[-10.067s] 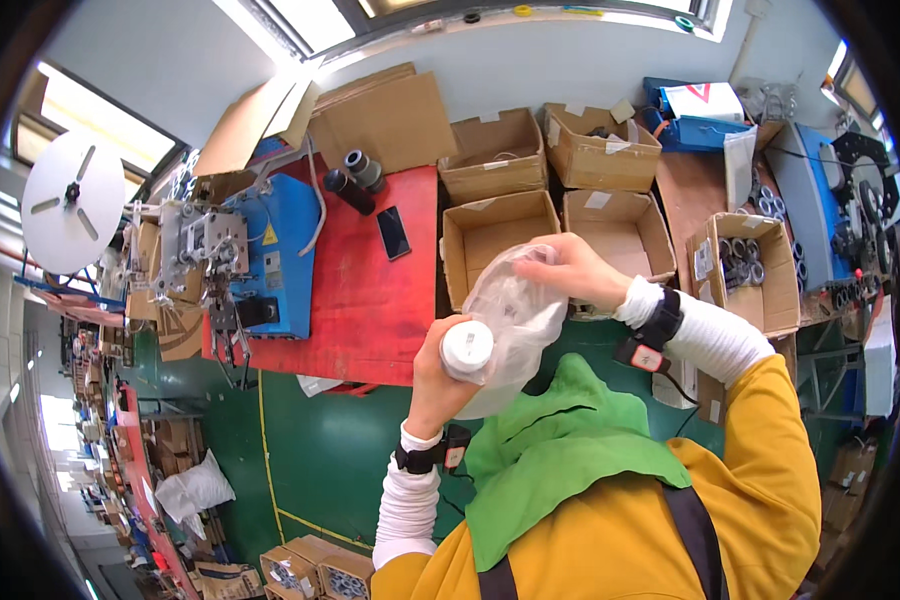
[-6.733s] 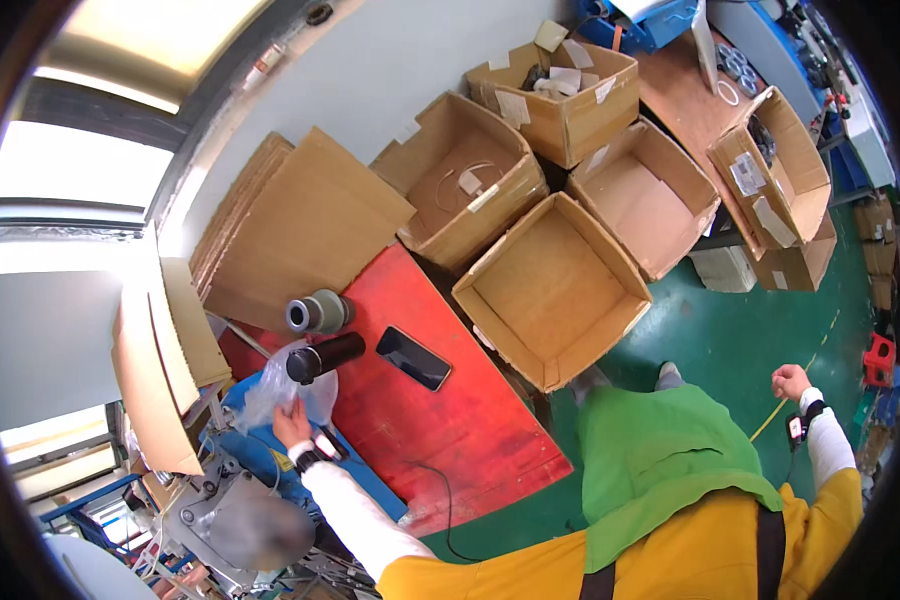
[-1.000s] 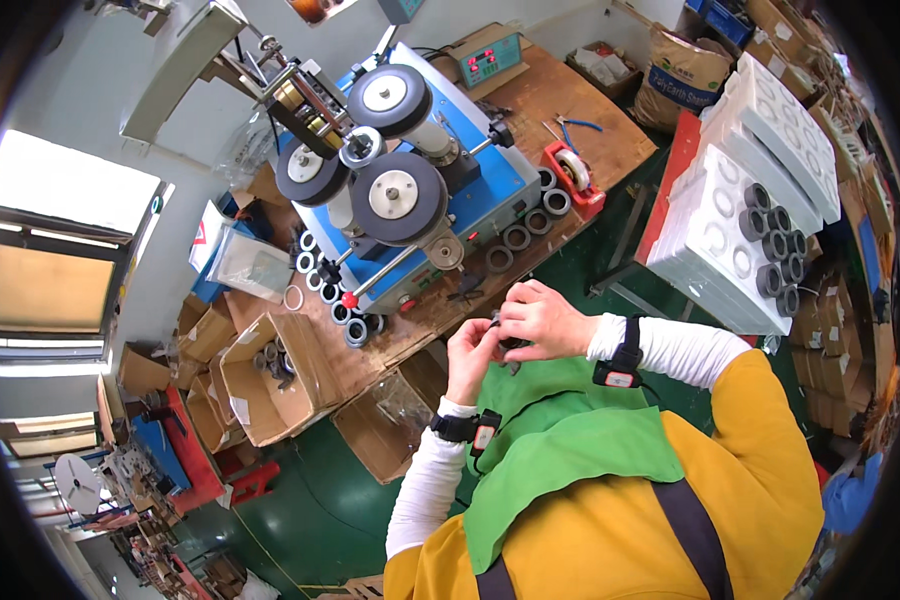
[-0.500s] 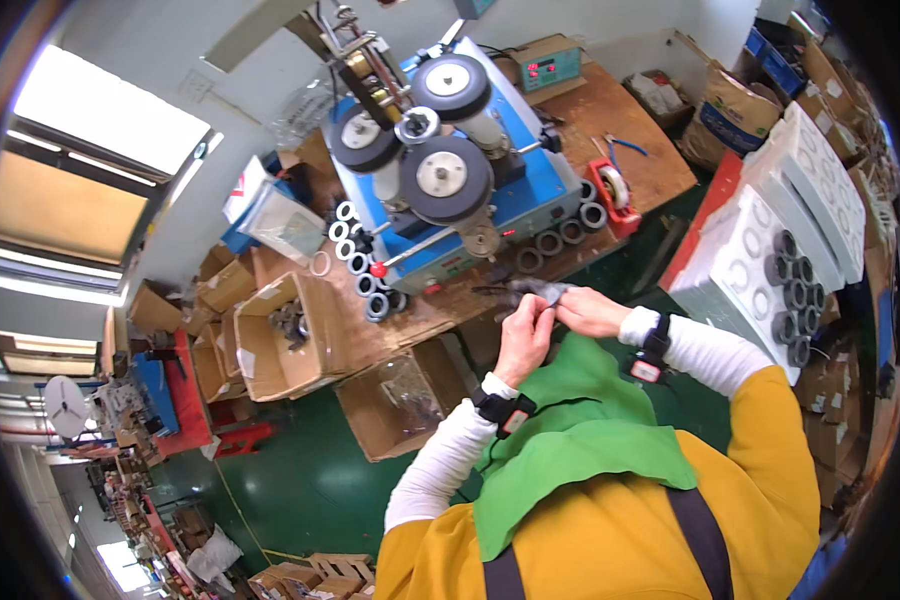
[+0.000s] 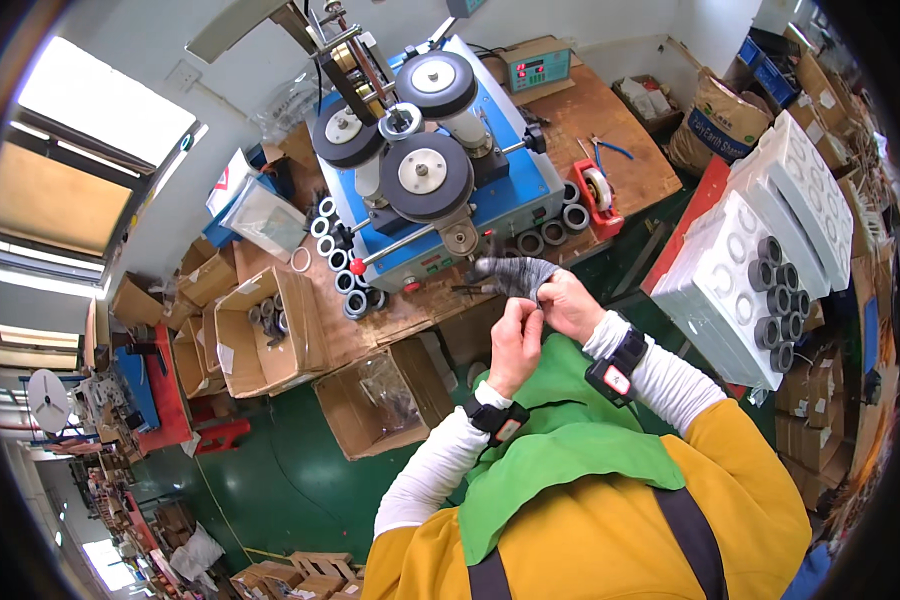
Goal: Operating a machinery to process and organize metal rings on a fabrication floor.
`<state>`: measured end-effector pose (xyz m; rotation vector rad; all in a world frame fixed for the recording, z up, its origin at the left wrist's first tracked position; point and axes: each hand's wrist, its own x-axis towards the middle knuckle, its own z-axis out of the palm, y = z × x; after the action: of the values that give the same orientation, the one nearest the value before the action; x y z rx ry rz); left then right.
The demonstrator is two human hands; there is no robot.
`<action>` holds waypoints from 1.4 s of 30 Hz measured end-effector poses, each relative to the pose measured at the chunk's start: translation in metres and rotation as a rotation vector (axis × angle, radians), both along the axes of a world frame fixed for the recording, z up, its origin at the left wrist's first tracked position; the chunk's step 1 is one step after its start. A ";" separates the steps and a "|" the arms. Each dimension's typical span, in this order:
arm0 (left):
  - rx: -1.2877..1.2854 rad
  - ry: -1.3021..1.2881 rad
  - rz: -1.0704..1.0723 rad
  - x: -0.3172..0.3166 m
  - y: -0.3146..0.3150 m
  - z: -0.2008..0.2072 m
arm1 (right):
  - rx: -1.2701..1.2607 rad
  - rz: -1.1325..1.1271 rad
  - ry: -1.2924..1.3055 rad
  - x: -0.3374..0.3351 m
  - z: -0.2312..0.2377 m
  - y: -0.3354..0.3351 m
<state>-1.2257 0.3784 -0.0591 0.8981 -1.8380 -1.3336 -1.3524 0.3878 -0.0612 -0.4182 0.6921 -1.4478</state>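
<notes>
Grey cloth point(image 5: 513, 270), pinched in the grip of left hand point(image 5: 515, 345) and right hand point(image 5: 570, 305), open carton point(image 5: 307, 325) holding rings point(image 5: 268, 316)

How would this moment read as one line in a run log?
right hand: holding dark grey glove-like item | left hand: fingers curled close by, grip unclear | ahead: blue three-roller machine

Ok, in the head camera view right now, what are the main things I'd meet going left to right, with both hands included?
White slotted reel → open cardboard box holding rings → open cardboard box below the bench → left hand → right hand → white foam block.
</notes>
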 end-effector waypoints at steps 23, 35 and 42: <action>-0.040 0.082 -0.449 -0.014 0.010 0.019 | 0.118 0.279 0.226 0.002 -0.030 -0.013; 0.494 0.081 -0.314 0.009 -0.007 -0.011 | -0.124 0.127 -0.807 -0.006 0.051 -0.029; 0.513 0.387 -0.131 -0.009 0.003 0.005 | -0.167 0.111 -0.819 0.001 0.078 -0.030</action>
<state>-1.2352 0.3810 -0.0541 0.7043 -1.2955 -1.9576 -1.3515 0.3578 0.0166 0.0327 -0.1092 -1.4156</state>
